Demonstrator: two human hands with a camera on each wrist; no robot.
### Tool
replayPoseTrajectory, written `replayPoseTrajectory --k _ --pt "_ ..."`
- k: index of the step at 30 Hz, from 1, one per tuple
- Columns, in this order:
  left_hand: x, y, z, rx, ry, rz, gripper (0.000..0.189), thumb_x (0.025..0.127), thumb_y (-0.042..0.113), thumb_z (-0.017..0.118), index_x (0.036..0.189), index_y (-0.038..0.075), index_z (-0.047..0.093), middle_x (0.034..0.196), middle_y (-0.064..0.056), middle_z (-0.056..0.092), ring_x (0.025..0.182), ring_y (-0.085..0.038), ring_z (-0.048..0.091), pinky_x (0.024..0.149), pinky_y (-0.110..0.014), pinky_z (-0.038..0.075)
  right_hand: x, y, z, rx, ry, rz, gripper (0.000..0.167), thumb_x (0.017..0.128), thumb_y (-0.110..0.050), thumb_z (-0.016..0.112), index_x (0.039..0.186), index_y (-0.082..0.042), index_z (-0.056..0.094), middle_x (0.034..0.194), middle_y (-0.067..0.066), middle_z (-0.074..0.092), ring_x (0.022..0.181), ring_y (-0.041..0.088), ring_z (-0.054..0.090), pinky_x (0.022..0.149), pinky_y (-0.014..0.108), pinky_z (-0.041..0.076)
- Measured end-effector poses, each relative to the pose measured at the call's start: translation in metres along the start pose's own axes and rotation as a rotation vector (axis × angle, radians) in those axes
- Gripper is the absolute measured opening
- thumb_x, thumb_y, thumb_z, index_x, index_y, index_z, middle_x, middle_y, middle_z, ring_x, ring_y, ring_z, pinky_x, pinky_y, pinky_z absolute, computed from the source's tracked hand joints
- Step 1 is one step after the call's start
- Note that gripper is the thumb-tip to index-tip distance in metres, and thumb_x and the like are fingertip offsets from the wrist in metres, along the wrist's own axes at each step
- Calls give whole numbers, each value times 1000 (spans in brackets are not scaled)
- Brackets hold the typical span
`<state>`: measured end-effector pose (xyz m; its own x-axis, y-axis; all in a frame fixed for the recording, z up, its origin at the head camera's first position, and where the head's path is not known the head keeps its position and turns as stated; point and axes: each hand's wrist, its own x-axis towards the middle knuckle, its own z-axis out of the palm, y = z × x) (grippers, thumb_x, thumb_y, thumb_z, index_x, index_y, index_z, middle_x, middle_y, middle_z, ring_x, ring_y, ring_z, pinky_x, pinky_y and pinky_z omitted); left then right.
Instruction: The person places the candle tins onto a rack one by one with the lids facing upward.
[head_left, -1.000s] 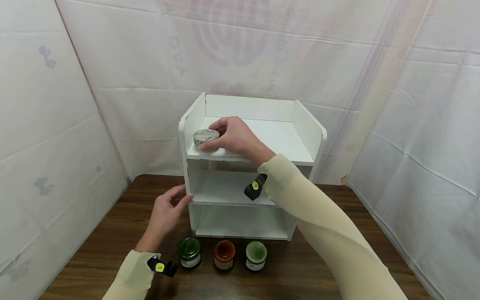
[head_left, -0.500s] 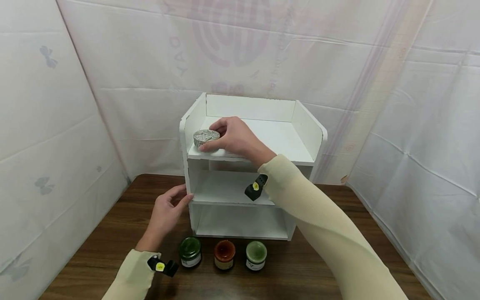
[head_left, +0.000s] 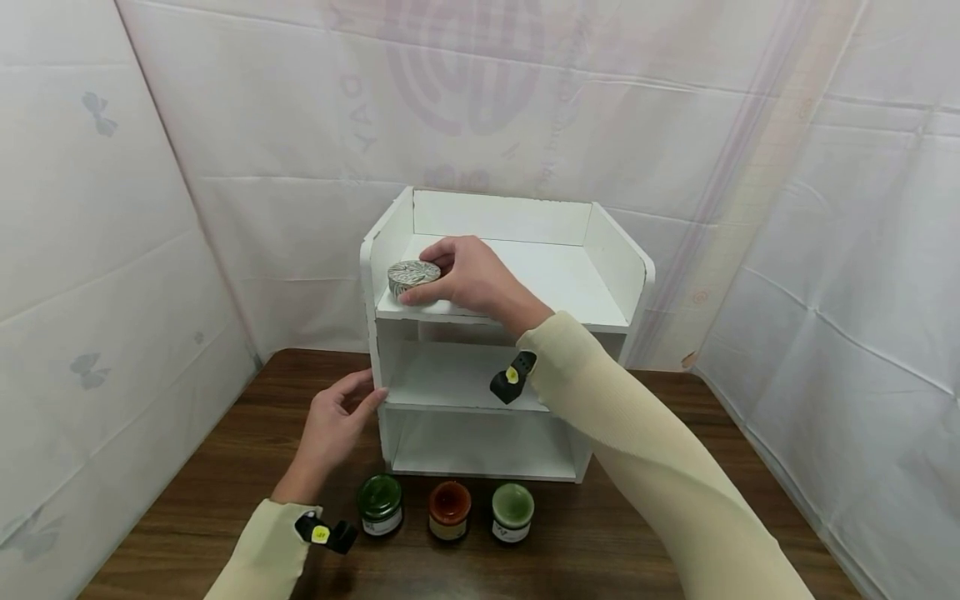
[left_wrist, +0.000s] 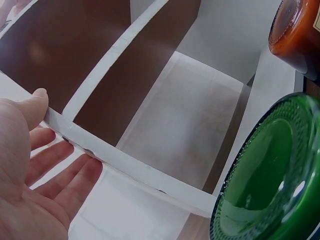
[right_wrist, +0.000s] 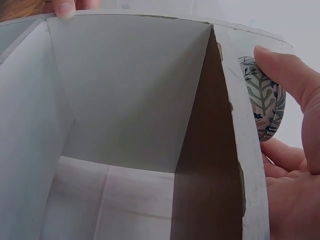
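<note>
A round tin (head_left: 412,278) with a leafy grey-green pattern stands at the front left of the top board of a white shelf unit (head_left: 482,479). My right hand (head_left: 476,277) holds the tin from its right side, thumb in front and fingers behind. In the right wrist view the tin (right_wrist: 264,102) is partly hidden by the shelf edge, with the right hand (right_wrist: 295,150) around it. Lower down, my left hand (head_left: 337,421) grips the left side panel at middle-board height. The left wrist view has that hand's thumb (left_wrist: 36,107) at the panel's front edge and its fingers along the outside.
In front of the shelf unit, a dark green jar (head_left: 379,504), an amber jar (head_left: 449,510) and a light green jar (head_left: 513,512) stand in a row on the brown wooden table (head_left: 600,554). White sheeting (head_left: 300,225) hangs behind and on both sides.
</note>
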<state>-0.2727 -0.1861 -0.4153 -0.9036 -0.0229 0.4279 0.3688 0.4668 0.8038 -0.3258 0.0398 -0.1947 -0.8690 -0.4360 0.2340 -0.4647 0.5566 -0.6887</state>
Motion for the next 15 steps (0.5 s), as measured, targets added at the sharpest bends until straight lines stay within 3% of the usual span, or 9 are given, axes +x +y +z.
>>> replayPoseTrajectory --k 15 --pt "1 0 -1 18 8 -8 42 101 34 67 136 10 65 126 -14 72 104 5 62 87 -11 49 -14 3 -10 109 16 3 76 72 -39 94 136 -12 63 127 -1 70 116 11 65 102 30 52"
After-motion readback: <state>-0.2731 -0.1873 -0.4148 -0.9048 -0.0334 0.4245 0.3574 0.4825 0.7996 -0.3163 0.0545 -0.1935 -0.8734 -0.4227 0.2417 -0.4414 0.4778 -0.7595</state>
